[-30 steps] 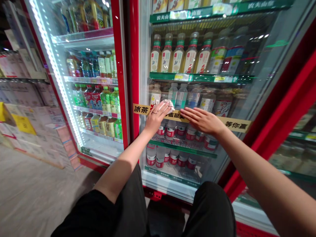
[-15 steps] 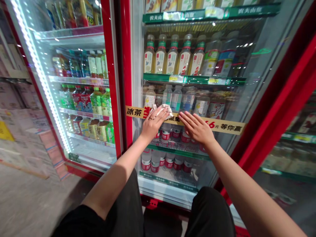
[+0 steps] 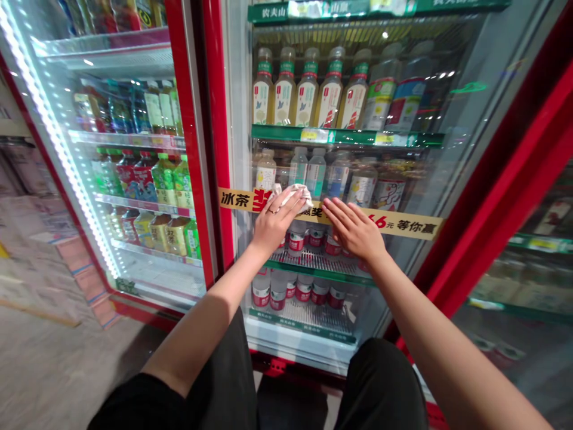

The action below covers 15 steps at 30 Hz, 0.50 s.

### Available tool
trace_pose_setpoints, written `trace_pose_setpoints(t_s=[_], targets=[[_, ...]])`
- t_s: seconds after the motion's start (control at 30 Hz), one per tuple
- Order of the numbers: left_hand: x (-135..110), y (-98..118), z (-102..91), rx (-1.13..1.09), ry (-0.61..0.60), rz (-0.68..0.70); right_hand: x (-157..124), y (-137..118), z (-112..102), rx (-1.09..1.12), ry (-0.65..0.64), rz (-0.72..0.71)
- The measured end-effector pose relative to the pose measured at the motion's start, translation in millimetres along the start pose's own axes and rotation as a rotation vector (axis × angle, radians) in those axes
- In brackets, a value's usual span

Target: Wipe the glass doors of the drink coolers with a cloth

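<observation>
My left hand (image 3: 274,224) presses a crumpled white cloth (image 3: 301,194) against a yellow paper strip (image 3: 414,223) with black and red characters. The strip runs across the glass door (image 3: 452,149) of a drinks fridge, sloping slightly down to the right. A ring shows on one left finger. Flat against the strip and glass, just right of the cloth, lies my right hand (image 3: 356,230), fingers stretched and nothing held. Part of the strip's lettering is hidden under both hands and the cloth.
Behind the glass stand several bottles (image 3: 308,101) on green-edged shelves (image 3: 313,135). Another lit fridge (image 3: 179,119) is at the left, a further one (image 3: 528,298) at the right. Stacked cartons (image 3: 71,269) stand far left. My knees (image 3: 380,382) are close to the fridge.
The view has shifted a little, so the fridges sit slightly left and higher. Both hands stay on the strip in nearly the same places, the left still on the cloth.
</observation>
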<state>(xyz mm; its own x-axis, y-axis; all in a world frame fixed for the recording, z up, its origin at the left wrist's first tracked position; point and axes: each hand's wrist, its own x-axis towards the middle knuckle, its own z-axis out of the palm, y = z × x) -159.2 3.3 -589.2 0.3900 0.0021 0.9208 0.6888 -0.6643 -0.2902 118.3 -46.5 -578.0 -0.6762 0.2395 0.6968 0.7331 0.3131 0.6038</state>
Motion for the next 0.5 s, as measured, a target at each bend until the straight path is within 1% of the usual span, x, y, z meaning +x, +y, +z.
trace_pose_setpoints(t_s=[0.07,0.1,0.17,0.2,0.27,0.33,0.4,0.5], targets=[[-2.0,-3.8,-3.2,0.014,0.044,-0.050,-0.6,-0.2,0.0,-0.005,0.008,0.014],[0.7,-3.4,-2.9,0.021,0.070,-0.088,-0.9,-0.2,0.0,-0.005,0.007,0.022],[11.6,2.4,2.0,0.029,0.108,-0.147,-1.7,-0.5,0.2,-0.013,0.012,0.037],[17.8,7.2,6.0,0.026,0.113,-0.149,-2.3,-0.9,0.3,-0.019,0.017,0.040],[26.8,17.2,14.0,0.013,0.082,-0.102,-4.1,-2.6,0.9,-0.030,0.031,0.047],[27.1,23.7,18.3,-0.005,0.029,-0.046,-6.9,-5.0,1.8,-0.032,0.041,0.062],[19.6,23.8,17.0,-0.019,-0.018,-0.009,-10.0,-7.6,2.8,-0.030,0.044,0.079],[8.7,15.8,9.3,-0.035,-0.035,0.004,-13.2,-10.2,3.7,-0.026,0.046,0.087]])
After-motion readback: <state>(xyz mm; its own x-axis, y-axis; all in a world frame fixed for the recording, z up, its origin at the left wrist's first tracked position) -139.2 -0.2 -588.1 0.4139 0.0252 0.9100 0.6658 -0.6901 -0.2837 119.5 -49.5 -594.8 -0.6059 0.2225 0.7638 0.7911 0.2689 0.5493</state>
